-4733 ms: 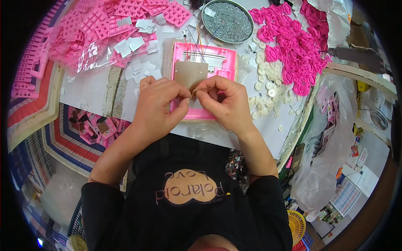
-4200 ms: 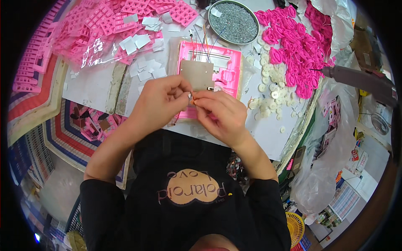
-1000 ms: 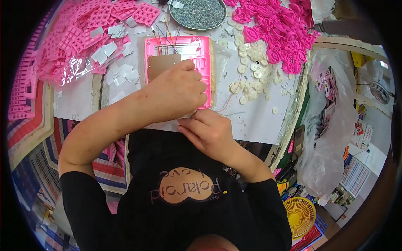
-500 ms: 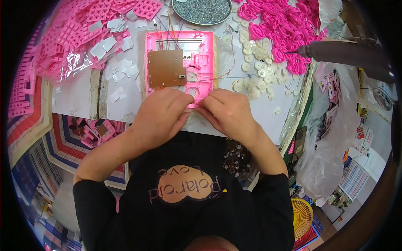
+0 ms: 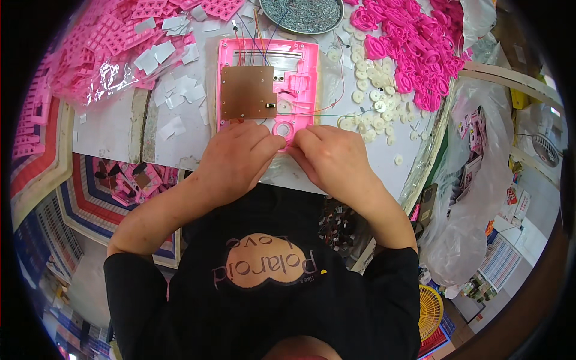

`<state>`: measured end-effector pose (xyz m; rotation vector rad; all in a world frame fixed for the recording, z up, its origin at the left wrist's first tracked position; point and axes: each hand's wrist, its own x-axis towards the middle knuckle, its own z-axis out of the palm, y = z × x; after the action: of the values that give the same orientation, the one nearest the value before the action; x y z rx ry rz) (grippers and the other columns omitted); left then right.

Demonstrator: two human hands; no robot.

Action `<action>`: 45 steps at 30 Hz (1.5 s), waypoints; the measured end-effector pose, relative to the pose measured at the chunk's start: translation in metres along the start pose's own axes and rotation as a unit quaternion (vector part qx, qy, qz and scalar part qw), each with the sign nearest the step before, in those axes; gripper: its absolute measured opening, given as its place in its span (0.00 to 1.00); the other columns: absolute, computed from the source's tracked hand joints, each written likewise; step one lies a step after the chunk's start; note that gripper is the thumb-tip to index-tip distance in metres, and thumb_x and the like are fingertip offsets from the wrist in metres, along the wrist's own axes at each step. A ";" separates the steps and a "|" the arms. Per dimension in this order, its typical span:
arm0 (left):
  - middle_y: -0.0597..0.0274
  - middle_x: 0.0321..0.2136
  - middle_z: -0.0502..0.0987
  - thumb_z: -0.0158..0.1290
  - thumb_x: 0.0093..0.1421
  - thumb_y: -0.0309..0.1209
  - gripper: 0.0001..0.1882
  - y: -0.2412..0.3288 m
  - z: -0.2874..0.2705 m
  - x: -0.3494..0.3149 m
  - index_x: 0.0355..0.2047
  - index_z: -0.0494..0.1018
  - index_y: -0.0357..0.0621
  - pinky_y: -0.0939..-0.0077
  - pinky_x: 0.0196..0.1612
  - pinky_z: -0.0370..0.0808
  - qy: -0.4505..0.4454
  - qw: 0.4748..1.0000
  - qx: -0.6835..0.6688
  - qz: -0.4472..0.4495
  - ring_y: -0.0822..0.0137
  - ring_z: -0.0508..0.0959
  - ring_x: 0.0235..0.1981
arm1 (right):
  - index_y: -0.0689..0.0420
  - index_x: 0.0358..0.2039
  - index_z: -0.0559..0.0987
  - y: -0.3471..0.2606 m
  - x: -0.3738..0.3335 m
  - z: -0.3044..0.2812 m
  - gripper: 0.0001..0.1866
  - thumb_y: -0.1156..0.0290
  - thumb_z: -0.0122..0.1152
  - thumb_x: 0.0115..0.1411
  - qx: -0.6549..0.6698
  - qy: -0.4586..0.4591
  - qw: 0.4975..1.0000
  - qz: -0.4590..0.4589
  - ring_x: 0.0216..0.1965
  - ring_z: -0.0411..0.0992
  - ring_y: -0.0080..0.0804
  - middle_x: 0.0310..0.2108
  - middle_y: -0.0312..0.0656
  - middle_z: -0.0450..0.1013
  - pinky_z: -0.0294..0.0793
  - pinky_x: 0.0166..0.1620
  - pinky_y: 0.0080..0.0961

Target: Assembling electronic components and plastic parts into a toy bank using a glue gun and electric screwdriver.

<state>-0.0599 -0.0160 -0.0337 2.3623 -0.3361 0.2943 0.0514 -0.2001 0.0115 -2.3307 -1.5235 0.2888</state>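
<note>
A shallow pink plastic housing (image 5: 309, 90) lies on the table in front of me, with a brown circuit board (image 5: 247, 90) in its left part. The board carries a small slide switch (image 5: 271, 105), and thin coloured wires run out of the housing. My left hand (image 5: 240, 155) curls over the housing's near left edge, fingertips beside a round ring-shaped opening (image 5: 283, 129). Just right of that opening, my right hand (image 5: 331, 155) pinches at the near edge. Both hands are closed, their fingertips almost meeting. Any small part between them is hidden.
Pink lattice pieces (image 5: 108, 45) and white paper slips (image 5: 174, 96) lie left. A round tray of screws (image 5: 303, 13) stands behind the housing. White plastic wheels (image 5: 378, 120) and heaped pink parts (image 5: 420, 54) lie right. A clear plastic bag (image 5: 462, 234) hangs past the table's right edge.
A dark tool with a thin tip at the right has gone out of view. The whole scene has shifted slightly rightward. Both hands stay at the housing's near edge, fingertips slightly moved.
</note>
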 end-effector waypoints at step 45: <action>0.63 0.27 0.66 0.51 0.51 0.29 0.25 -0.001 -0.008 0.002 0.52 0.77 0.40 0.63 0.34 0.68 -0.055 0.983 0.102 0.140 0.63 0.68 0.29 | 0.59 0.28 0.84 0.025 0.118 0.003 0.12 0.62 0.65 0.53 -0.029 0.101 0.986 0.131 0.22 0.77 0.44 0.20 0.47 0.77 0.76 0.29 0.38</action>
<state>-0.0588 -0.0101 -0.0283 2.5374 -0.7261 0.3431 0.1198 -0.1008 0.0011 -2.5190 -1.1468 0.0672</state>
